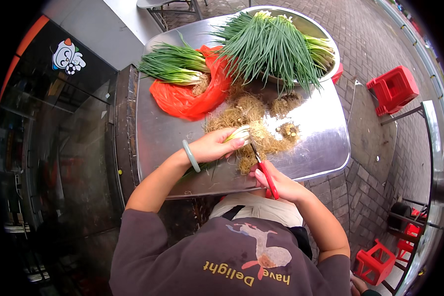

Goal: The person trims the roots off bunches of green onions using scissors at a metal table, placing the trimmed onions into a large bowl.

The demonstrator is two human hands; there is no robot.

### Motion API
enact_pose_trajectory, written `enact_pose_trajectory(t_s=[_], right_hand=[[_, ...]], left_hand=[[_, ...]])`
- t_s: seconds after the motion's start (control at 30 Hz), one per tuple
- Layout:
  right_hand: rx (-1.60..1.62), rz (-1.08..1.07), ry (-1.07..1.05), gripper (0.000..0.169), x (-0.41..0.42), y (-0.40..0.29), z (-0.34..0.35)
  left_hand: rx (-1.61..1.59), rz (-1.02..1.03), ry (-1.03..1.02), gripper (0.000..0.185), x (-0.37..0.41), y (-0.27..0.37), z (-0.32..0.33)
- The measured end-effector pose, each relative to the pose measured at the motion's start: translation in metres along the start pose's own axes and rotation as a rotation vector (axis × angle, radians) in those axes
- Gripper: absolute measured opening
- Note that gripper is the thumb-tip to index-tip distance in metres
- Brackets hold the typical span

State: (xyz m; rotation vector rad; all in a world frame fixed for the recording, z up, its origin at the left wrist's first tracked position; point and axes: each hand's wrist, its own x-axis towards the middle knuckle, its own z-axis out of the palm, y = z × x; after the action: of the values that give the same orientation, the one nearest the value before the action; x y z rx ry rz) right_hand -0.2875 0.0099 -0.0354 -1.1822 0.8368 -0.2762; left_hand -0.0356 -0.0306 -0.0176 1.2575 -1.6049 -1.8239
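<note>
My left hand (218, 145) grips a bunch of scallions (240, 134) near its white ends, with the green leaves hanging back below the wrist. Red-handled scissors (268, 178) are in my right hand (275, 181). Their blades lie at the border between the white stems and the tan roots of that bunch; how far the blades are apart is hard to tell. Cut-off root clumps (249, 109) are heaped just beyond both hands. An orange-red plastic bag (190, 105) holds rooted scallions (174, 66). Scallions (270, 48) are piled in a large metal basin (335, 70) at the far right.
A metal-topped table (314, 148) carries everything. Left of it stands a dark glass-fronted panel (77, 122) with a cartoon sticker. Red plastic stools (394, 90) stand on the brick paving to the right. Part of another person's hand (359, 284) shows at the lower right.
</note>
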Motion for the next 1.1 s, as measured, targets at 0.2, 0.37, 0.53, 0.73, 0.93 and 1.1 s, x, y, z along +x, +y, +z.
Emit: enact_pose_trajectory(t_s=[0.2,0.37,0.53,0.73,0.93,1.1], right_hand=[[-0.093,-0.018,-0.009,0.057,0.008,0.010,-0.011],[-0.159,0.010,0.044,0.052,0.009,0.006,-0.010],[-0.199,0.088,0.190,0.061,0.015,0.012,-0.005],[-0.190,0.091,0.207,0.066,0.019,0.021,-0.006],[-0.151,0.050,0.276,0.064,0.031,0.036,-0.003],[-0.067,0.138,0.212,0.065,0.022,0.014,-0.003]], left_hand=[[0.054,-0.029,0.058,0.039,0.006,0.001,0.012],[0.371,0.044,0.057,0.046,0.011,-0.011,0.012],[0.446,0.113,0.053,0.040,0.012,-0.014,0.016],[0.531,0.123,0.047,0.036,0.011,-0.002,0.017],[0.610,0.099,0.022,0.034,0.012,0.006,0.017],[0.574,0.127,0.032,0.034,0.013,-0.001,0.016]])
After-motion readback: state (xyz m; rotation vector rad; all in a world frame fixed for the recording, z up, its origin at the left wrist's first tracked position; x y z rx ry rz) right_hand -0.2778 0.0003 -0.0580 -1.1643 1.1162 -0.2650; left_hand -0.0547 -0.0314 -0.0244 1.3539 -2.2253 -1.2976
